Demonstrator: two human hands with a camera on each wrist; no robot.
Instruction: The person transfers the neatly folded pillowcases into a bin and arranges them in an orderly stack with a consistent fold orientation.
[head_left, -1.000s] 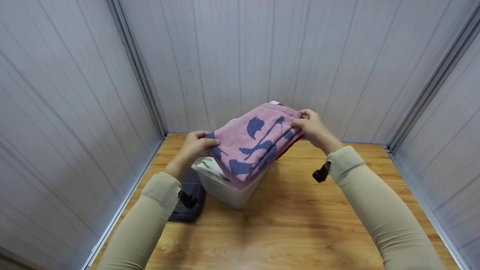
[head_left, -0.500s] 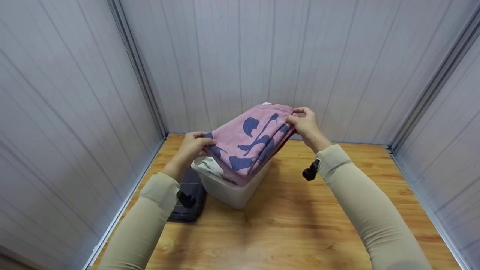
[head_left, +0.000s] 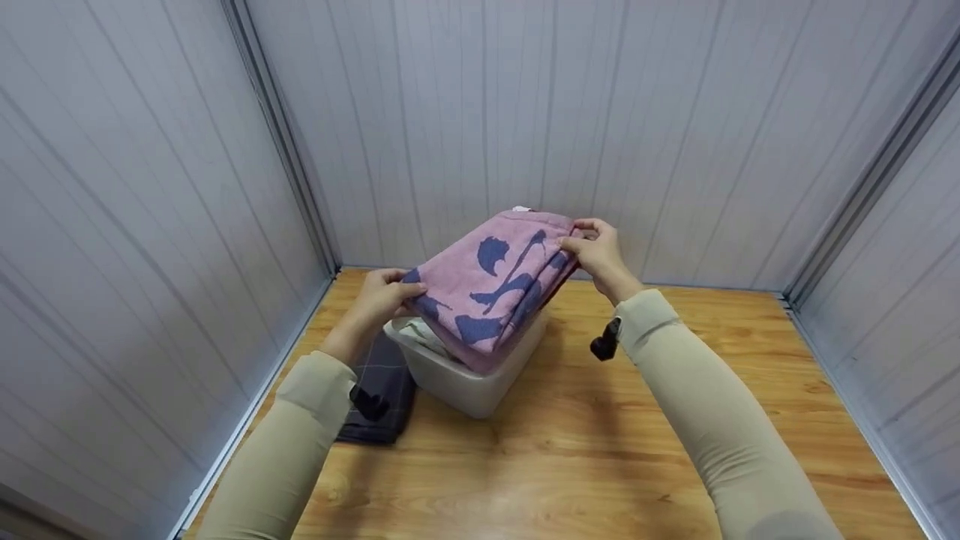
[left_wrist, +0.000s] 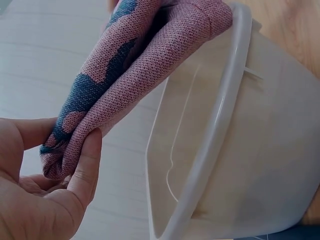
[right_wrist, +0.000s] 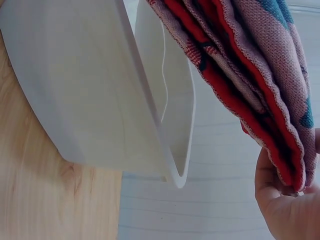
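A folded pink towel (head_left: 465, 281) with blue shapes is held tilted over a white plastic bin (head_left: 469, 394), its near corner overlapping the rim in the head view. My left hand (head_left: 380, 298) pinches its left end between thumb and fingers. At the upper right end my right hand (head_left: 600, 253) grips the stacked layers, and the right wrist view shows red between the folds of the towel (right_wrist: 250, 75). In the left wrist view the rolled fold of the towel (left_wrist: 115, 85) lies against the rim of the bin (left_wrist: 220, 115).
Pale cloth (head_left: 420, 334) shows inside the bin at its left. A dark folded cloth (head_left: 386, 390) with thin lines lies on the wooden floor (head_left: 555, 457) left of the bin. White panel walls (head_left: 517, 97) stand at the back and both sides.
My right hand has moved left and slightly down with its end of the towel. My left hand has shifted a little left, and the towel's near corner sits closer over the bin.
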